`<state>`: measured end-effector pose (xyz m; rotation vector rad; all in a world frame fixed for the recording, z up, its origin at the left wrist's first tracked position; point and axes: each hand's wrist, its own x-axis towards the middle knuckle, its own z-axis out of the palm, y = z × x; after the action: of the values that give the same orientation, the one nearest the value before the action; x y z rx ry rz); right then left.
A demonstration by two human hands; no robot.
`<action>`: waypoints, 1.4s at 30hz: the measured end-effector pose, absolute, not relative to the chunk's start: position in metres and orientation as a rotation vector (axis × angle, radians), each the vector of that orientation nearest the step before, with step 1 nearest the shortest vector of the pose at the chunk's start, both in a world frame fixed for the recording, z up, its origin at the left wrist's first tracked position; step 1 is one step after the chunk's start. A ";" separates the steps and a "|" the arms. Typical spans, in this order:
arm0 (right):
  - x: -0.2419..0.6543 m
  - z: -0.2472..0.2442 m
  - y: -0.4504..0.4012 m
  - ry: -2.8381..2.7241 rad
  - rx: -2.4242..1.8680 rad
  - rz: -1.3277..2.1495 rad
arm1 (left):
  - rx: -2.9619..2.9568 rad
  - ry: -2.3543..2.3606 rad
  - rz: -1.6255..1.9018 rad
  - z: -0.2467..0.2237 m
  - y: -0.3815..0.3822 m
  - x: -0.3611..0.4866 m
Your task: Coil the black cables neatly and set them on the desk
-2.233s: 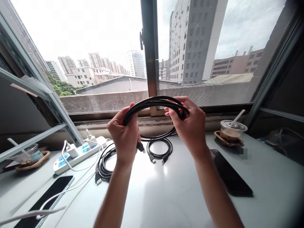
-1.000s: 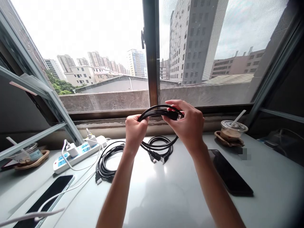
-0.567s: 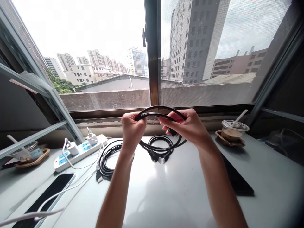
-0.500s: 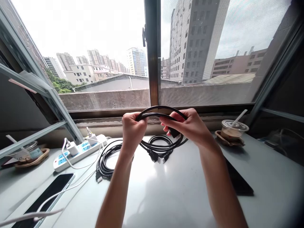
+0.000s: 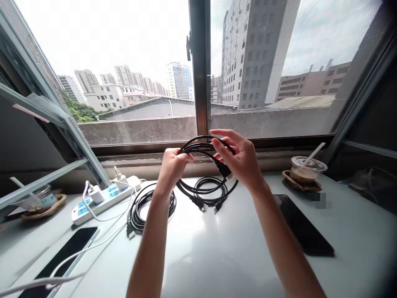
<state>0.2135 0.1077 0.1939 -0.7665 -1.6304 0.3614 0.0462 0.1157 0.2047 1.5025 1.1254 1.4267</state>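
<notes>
My left hand (image 5: 172,169) is closed on one side of a coiled black cable (image 5: 189,196), held up above the table. A thick black plug (image 5: 223,169) of this cable hangs inside the loop by my right palm. My right hand (image 5: 243,159) is at the coil's other side with its fingers spread and stretched out, the cable passing between thumb and fingers. Another coiled black cable (image 5: 132,213) lies on the table to the left, partly behind my left forearm. Behind the held loop, a further black coil (image 5: 211,203) rests on the table.
A white power strip (image 5: 105,198) with chargers stands at the left, near a phone (image 5: 58,256) crossed by a white cord. To the right lie a black tablet-like slab (image 5: 305,227) and a drink cup (image 5: 307,169) in a carrier. Another cup (image 5: 37,198) is far left, the window behind.
My right hand has loosened from the cable, its fingers now lifted and spread. The plug and the coil's right side show more. My left hand keeps its hold.
</notes>
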 end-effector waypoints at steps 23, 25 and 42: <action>0.223 0.197 0.099 -1.928 -1.098 -0.359 | 1.427 0.941 1.296 0.184 0.139 0.062; 0.226 0.200 0.097 -1.860 -1.112 -0.398 | 1.496 0.965 1.225 0.183 0.139 0.064; 0.231 0.195 0.111 -1.487 -1.106 -0.424 | 1.564 0.958 1.123 0.184 0.138 0.052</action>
<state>0.2313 0.1111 0.1954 -1.1060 -1.4866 -0.4238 0.0523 0.1381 0.1836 1.5638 0.9577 1.1234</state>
